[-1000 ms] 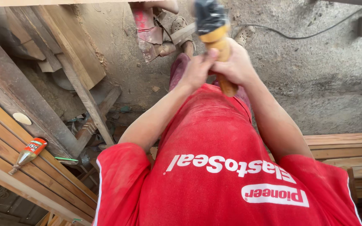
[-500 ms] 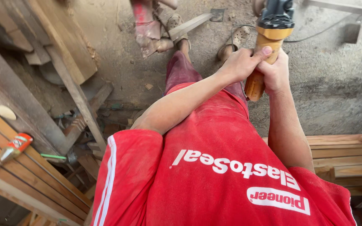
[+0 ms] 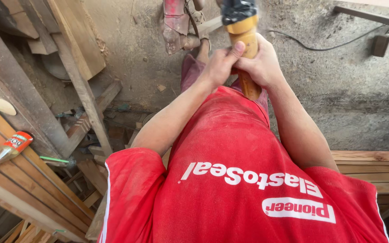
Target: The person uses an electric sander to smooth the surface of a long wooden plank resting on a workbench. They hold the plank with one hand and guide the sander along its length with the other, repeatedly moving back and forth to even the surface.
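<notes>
Both of my hands grip one tool (image 3: 241,28) held out in front of my chest; it has a yellow-orange handle and a blurred black head at the top edge of the view. My left hand (image 3: 219,66) wraps the handle from the left, thumb pointing up along it. My right hand (image 3: 261,63) closes around it from the right. The lower end of the handle (image 3: 250,89) sticks out below my hands, over my red shirt (image 3: 230,148).
Long wooden boards (image 3: 28,180) lean at the left, with an orange-labelled glue bottle (image 3: 9,147) lying on them and a green-handled tool (image 3: 56,159) beside. Scrap wood (image 3: 91,112) litters the dirt floor. A black cable (image 3: 320,45) runs at top right. Stacked planks (image 3: 374,166) lie at right.
My hands and the tool swung to the right half a second ago and have now come back toward the middle. Both hands keep their grip; the view shifted with them.
</notes>
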